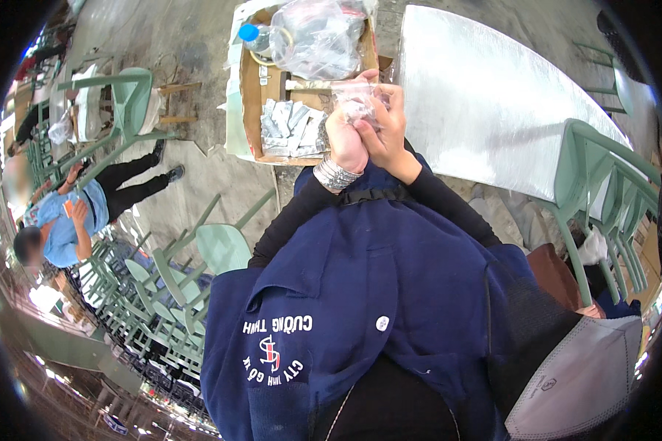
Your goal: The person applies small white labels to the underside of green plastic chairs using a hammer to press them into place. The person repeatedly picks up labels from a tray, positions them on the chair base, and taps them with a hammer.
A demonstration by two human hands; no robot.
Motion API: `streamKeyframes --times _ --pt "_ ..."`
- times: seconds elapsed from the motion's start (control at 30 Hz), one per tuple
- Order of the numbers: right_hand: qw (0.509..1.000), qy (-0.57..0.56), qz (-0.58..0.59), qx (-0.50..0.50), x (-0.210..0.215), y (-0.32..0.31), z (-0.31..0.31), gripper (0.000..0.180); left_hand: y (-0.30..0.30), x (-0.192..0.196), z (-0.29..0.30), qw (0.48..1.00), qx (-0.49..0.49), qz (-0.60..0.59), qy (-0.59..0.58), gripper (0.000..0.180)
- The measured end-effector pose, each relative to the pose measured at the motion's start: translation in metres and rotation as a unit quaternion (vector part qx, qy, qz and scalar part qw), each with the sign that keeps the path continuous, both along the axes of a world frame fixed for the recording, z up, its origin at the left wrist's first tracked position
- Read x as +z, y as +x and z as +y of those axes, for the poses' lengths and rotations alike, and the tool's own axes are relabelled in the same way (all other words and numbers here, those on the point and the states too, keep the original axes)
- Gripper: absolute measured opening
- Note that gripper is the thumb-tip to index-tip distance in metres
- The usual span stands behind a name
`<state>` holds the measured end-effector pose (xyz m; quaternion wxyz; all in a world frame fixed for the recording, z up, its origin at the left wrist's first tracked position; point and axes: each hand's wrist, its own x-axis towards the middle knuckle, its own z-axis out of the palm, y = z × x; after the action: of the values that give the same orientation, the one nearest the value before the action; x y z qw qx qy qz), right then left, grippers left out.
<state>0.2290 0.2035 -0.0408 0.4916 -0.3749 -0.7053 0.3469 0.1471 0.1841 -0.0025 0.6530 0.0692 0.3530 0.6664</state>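
Both my hands are together over the near right side of an open cardboard box (251, 110). Between them is a small clear plastic bag (357, 99) with contents I cannot make out. My left hand (345, 141), with silver bangles at the wrist, is closed on the bag's left side. My right hand (387, 131) grips it from the right, its fingers bent around it. Beside my left hand, several small silvery packets (290, 125) lie in the box. Farther back in it are a large clear plastic bag (320, 40) and a clear bottle with a blue cap (249, 33).
A table wrapped in shiny film (485, 95) stands right of the box. Green chairs (224, 248) crowd the left, and more green chairs (596, 184) stand at the right. A person in a blue shirt (65, 224) is at the far left. A grey mask (577, 378) shows at lower right.
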Motion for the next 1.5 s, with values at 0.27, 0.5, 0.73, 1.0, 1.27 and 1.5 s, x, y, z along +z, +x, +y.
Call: streamKeyframes --times 0.27,0.5,0.73,1.0,1.27,1.5 --pt "0.987 -0.035 -0.065 -0.142 -0.029 0.044 -0.009 0.033 0.043 -0.024 0.003 0.983 -0.141 0.087 -0.077 0.034" --pt "0.938 -0.239 -0.190 -0.164 -0.079 0.071 0.022 0.017 0.061 -0.063 0.013 0.914 -0.324 0.241 -0.047 0.068" --pt "0.951 -0.288 -0.070 -0.090 -0.275 0.054 0.067 0.031 0.044 -0.062 0.024 0.922 -0.306 0.181 -0.153 0.059" --pt "0.691 -0.708 0.106 0.097 -0.247 0.014 0.092 0.065 -0.027 -0.019 -0.002 0.951 -0.249 0.164 -0.077 0.038" --pt "0.785 -0.599 0.154 0.028 -0.249 0.104 0.035 0.032 -0.067 -0.036 -0.037 0.964 -0.204 0.129 -0.113 0.033" --pt "0.703 -0.539 0.171 -0.431 -0.245 0.171 -0.156 0.025 -0.051 -0.032 -0.028 0.901 -0.409 0.133 -0.052 0.030"
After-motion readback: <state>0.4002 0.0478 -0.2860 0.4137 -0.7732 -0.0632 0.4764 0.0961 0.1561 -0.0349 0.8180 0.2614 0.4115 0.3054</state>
